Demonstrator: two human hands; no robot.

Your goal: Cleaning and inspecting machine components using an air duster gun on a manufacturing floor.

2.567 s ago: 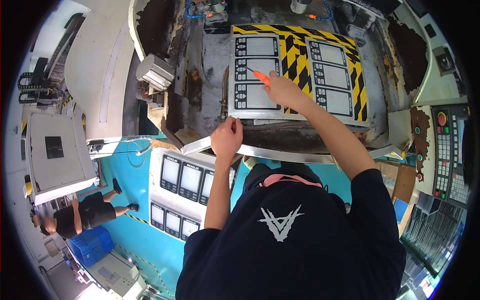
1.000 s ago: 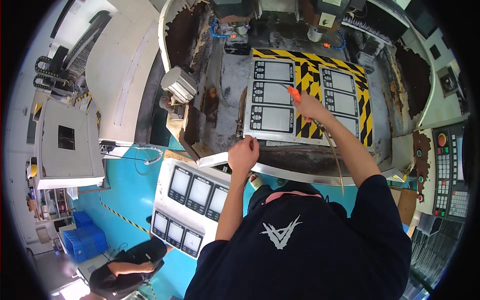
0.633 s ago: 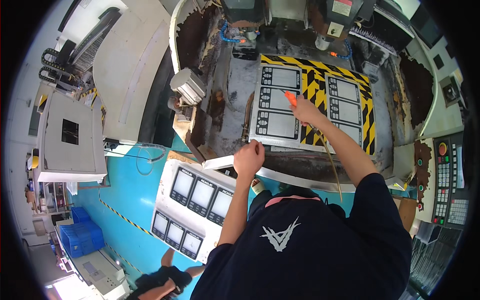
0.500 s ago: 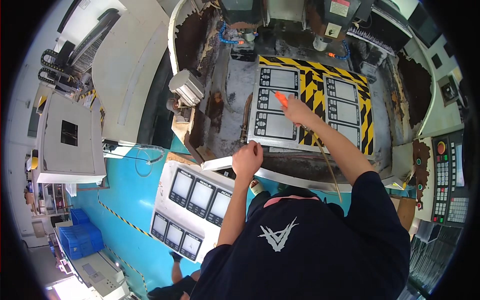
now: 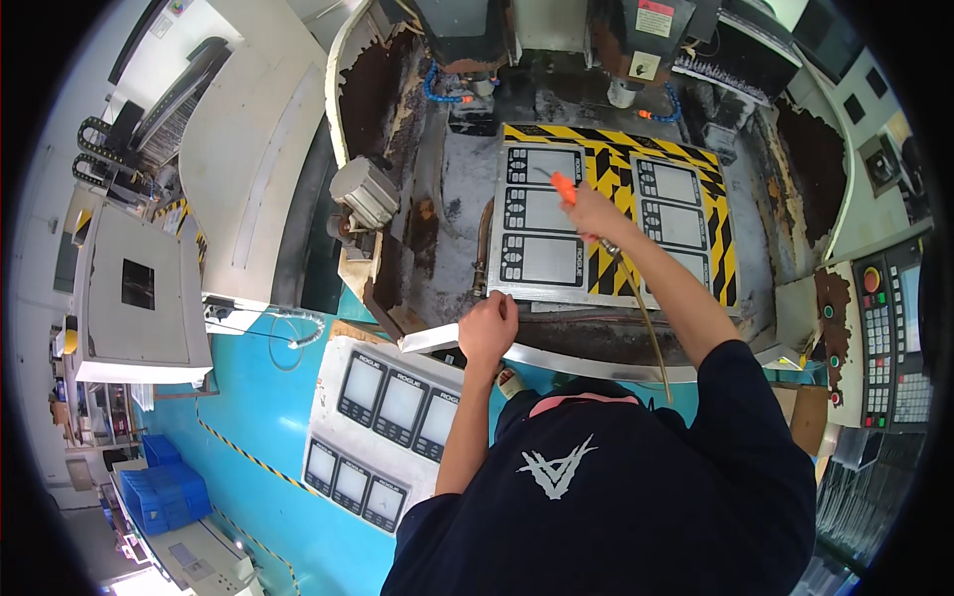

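My right hand is closed round an orange air blow gun with a thin bent nozzle. A yellowish hose runs from it back toward my body. The nozzle is over the farthest panel in the left column of black-framed panels. These panels lie on a flat plate with yellow-and-black striped tape, inside a machine. My left hand is closed in a fist at the machine's front edge, beside the plate's near left corner. Whatever its fingers may grip is hidden.
Two machine heads with blue coolant hoses hang beyond the plate. A grey motor sits left of it. Behind my left arm, a white board carries more black-framed panels. A control panel stands at the right, blue bins lower left.
The blow gun has moved farther away over the plate, from near the middle left panel to the farthest one. My left hand stays at the edge. A person's leg at the lower left is out of view.
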